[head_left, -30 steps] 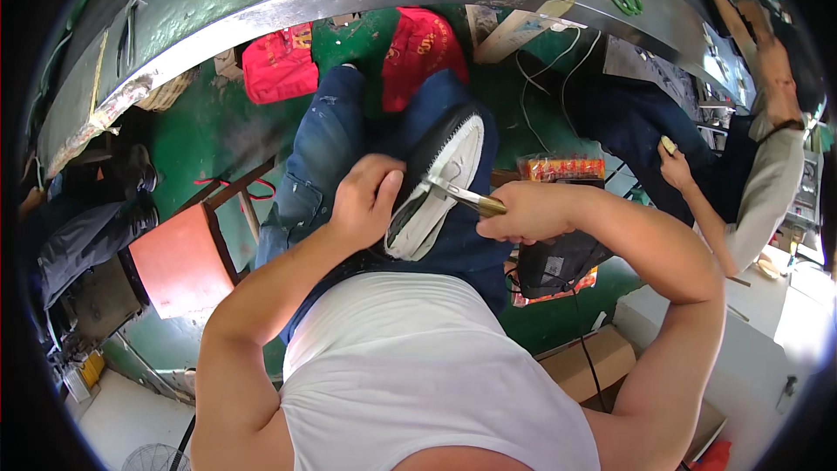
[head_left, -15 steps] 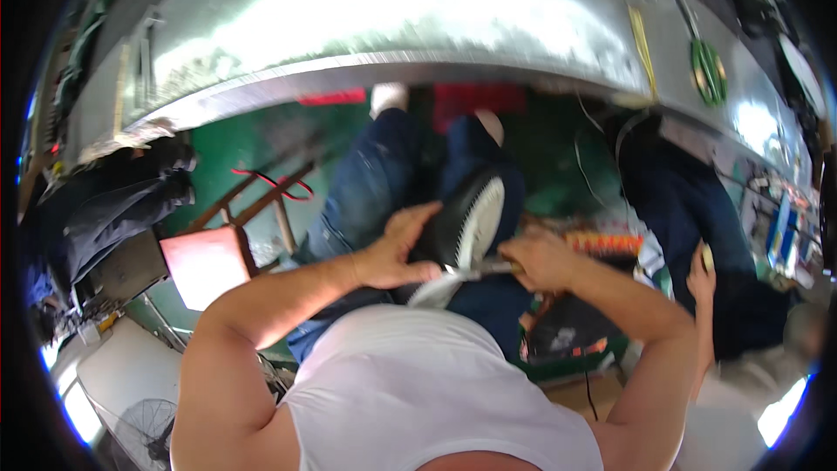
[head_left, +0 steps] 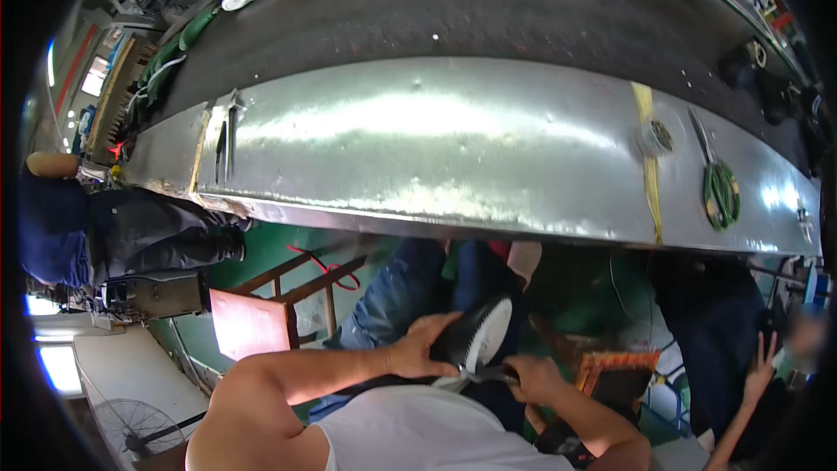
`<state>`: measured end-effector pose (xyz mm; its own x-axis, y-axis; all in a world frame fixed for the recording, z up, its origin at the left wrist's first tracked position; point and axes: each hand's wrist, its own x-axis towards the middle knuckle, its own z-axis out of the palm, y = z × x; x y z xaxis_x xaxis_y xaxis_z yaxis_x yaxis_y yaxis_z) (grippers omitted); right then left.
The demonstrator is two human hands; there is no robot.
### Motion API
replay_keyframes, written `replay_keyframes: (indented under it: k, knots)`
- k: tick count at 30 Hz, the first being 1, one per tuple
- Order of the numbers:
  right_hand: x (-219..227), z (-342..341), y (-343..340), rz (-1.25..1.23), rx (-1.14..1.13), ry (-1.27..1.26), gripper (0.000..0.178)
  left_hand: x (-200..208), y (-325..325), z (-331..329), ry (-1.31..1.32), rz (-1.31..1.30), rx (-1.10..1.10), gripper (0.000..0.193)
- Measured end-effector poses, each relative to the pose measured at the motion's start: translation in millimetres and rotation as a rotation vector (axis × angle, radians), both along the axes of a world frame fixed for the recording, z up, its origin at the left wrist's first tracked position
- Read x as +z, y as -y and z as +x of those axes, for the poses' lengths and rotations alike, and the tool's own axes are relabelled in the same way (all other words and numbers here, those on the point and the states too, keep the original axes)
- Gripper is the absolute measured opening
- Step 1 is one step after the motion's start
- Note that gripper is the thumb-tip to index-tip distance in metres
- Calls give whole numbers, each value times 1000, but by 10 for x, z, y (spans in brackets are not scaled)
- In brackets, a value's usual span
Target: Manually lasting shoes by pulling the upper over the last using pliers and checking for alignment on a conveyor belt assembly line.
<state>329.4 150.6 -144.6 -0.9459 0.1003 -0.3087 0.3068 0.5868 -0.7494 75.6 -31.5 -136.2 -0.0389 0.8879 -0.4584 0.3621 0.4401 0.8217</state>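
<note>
A black shoe [head_left: 455, 342] with a white sole [head_left: 493, 329] rests tilted over my lap, sole facing up and to the right. My left hand [head_left: 422, 349] grips its left side, the thumb along the near end. In my right hand [head_left: 535, 378] is a slim metal hand tool [head_left: 491, 374], pointing left at the near end of the shoe. Its tip meets the shoe edge close to my left thumb; the exact kind of tool is too small to make out.
Ahead runs a conveyor belt [head_left: 418, 22] with several shoes at its far side and a metal ledge [head_left: 418, 148]. Green-handled scissors [head_left: 720, 196] and a small round container [head_left: 656, 138] lie on the ledge. A wooden stool [head_left: 253, 323] stands left; co-workers sit on both sides.
The view has tilted up, bringing the belt and its shoes into sight. Both hands keep hold of the shoe and the tool, and the tool's tip stays at the shoe's near end.
</note>
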Motion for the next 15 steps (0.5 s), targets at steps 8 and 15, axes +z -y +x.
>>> replay_keyframes:
  k: [8,15]
  knots:
    - [651,-89,51,183,-106,-1,66,203,-23,117,-124,161,249,103]
    - [849,-195,99,-106,-297,202,32,82,94,418,-268,262,280,94]
